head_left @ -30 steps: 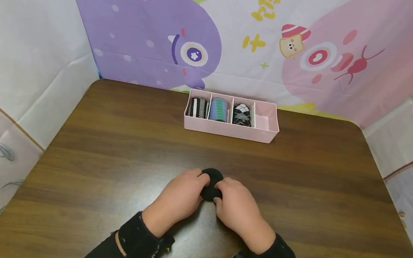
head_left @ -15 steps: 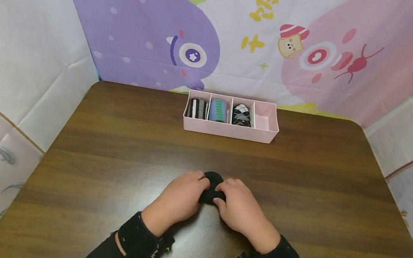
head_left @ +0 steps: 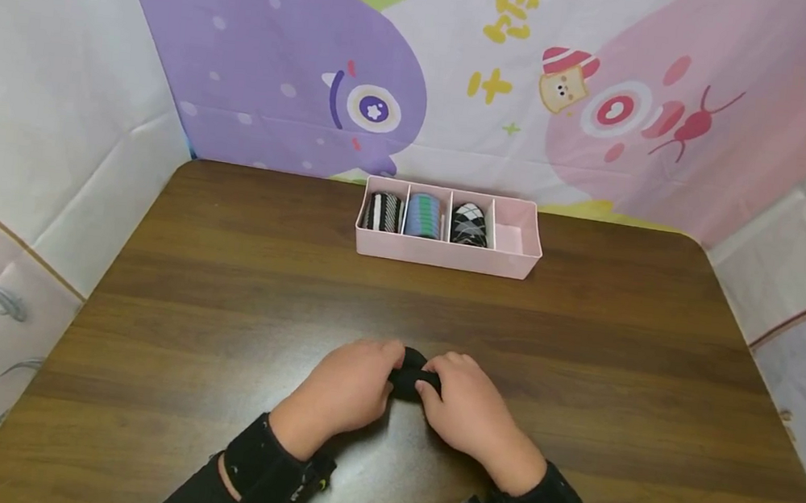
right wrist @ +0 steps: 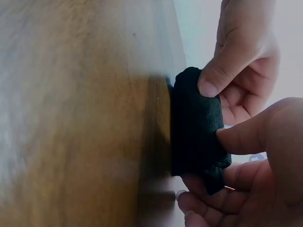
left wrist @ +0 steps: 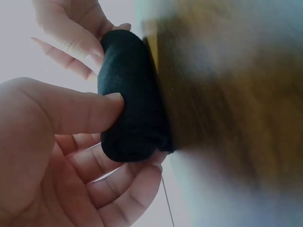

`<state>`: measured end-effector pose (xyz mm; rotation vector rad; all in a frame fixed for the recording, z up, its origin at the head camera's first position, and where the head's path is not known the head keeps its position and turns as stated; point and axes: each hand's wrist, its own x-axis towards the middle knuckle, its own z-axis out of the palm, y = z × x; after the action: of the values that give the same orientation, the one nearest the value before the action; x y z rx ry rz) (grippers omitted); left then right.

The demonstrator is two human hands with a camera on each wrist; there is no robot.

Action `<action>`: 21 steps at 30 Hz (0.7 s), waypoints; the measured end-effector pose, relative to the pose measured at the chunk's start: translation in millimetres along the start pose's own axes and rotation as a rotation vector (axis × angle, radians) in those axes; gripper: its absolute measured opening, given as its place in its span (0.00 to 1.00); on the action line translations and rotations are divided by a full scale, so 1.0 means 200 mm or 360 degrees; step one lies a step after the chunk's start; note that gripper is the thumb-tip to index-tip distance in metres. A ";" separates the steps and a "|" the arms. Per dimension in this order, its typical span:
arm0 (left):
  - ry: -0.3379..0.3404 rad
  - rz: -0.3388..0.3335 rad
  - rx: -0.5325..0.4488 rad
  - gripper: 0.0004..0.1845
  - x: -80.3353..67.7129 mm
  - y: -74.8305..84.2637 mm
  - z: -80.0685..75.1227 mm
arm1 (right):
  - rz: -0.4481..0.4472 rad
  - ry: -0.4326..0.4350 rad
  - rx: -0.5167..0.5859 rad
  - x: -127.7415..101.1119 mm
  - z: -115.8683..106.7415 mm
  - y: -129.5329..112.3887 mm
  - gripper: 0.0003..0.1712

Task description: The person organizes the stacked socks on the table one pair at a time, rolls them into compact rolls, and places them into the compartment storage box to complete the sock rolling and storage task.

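Observation:
A black sock (head_left: 406,383), partly rolled up, lies on the table at the front middle in the head view. My left hand (head_left: 349,388) grips its left end; in the left wrist view the thumb (left wrist: 106,109) presses on the sock roll (left wrist: 130,85) and the fingers curl beneath its end. On the other end, my right hand (head_left: 469,410) pinches the roll between thumb and fingers. The right wrist view has the dark roll (right wrist: 196,125) close against the tabletop, with both thumbs on it. A short flap of cloth sticks out at the right hand's end.
Against the back curtain (head_left: 478,153) stands a pink divided box (head_left: 446,256). Three of its compartments hold rolled socks: a black-and-white striped one (head_left: 383,212), a blue-green striped one (head_left: 424,216) and an argyle one (head_left: 469,225). Brown wooden table (head_left: 261,286) surrounds the hands.
Both hands have rolled the black sock a little toward the person. Its roll is thicker, and less of the flat rounded part shows beyond the fingers. The pink box stays in place.

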<state>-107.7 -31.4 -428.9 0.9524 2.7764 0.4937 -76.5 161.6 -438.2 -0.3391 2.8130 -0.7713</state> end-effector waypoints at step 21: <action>-0.0156 -0.0261 -0.0344 0.03 0.09 -0.07 0.00 | -0.0379 0.0155 -0.0101 0.03 0.00 0.03 0.19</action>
<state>-128.9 -31.1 -433.9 0.6767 2.6190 0.6841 -82.8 164.9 -443.2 -0.6749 2.9282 -0.7643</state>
